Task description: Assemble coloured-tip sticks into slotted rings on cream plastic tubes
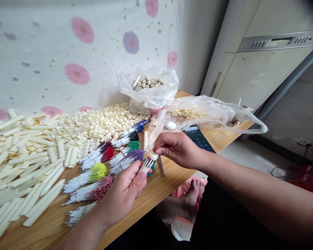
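My left hand (pixel 127 189) is closed around the lower part of a cream multicolor pen (pixel 147 165), held upright and slightly tilted above the table edge. Colored pieces show through slots near its top. At the pen's white top end, the thumb and fingers of my right hand (pixel 178 149) are pinched together; whether a small part sits between them is hidden. Beside my left hand lie bundles of thin white pen refills with colored ends, among them a yellow bundle (pixel 86 177), a pink bundle (pixel 90 189) and a purple bundle (pixel 126 161).
Slotted cream pieces (pixel 101 125) are heaped by the wall, with long cream tubes (pixel 44 201) at the left. A plastic bag (pixel 151 99) holds assembled pens. Another bag (pixel 211 107) holds small cream parts. Nearby are a white egg-shaped object (pixel 171 126) and a phone (pixel 199 139).
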The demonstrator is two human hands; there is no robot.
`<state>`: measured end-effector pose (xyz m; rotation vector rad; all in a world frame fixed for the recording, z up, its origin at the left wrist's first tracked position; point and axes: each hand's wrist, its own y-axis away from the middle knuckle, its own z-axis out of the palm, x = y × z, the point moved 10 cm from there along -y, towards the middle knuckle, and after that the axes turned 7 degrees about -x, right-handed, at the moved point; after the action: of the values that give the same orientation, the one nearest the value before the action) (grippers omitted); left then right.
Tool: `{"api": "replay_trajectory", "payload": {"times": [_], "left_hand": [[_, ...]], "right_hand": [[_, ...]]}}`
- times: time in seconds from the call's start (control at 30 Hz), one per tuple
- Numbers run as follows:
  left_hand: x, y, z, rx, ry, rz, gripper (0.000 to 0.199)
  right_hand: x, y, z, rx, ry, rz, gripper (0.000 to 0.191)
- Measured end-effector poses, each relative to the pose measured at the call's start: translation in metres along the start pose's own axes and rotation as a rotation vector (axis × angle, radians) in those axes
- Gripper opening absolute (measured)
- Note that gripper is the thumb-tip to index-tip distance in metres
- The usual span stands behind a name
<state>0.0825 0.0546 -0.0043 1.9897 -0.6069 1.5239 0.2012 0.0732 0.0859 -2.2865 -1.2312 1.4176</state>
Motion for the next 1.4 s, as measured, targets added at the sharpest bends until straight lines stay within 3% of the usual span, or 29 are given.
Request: {"api": "replay_trajectory", "payload": {"times": [0.27,0.4,0.53,0.73,1.03,1.2,1.3,1.4], "left_hand": [[-0.01,0.008,0.022,-0.213,0.561,-0.175,0.04],[-0.007,0.009,0.026,-0.27,0.641,-0.146,0.036],[-0.006,0.009,0.029,-0.327,0.661,-0.125,0.034],[-0.005,0.006,0.02,-0.282,0.502,-0.092,0.038],[-0.019,0.012,0.031,-0.277,0.528,-0.214,0.037],[-0.022,0.01,0.029,-0.197,0.482,-0.259,0.036],[-0.012,0.005,0.015,-0.095,0.222,-0.155,0.035],[0.002,0.002,0.0,0.01,-0.122,-0.018,0.032]], "right_hand": [[-0.033,-0.001,-0.01,0.015,0.059,-0.173,0.015],[-0.033,-0.003,-0.008,-0.017,-0.067,-0.178,0.021],[-0.029,-0.003,-0.009,-0.04,-0.156,-0.149,0.013],[-0.035,-0.001,-0.014,-0.062,-0.095,-0.158,0.007],[-0.036,-0.003,-0.009,-0.094,-0.025,-0.194,0.011],[-0.032,-0.001,-0.006,-0.103,0.045,-0.211,0.015],[-0.026,0.002,-0.006,-0.096,-0.018,-0.188,0.014],[-0.008,0.003,-0.007,-0.051,-0.192,-0.037,0.009]]}}
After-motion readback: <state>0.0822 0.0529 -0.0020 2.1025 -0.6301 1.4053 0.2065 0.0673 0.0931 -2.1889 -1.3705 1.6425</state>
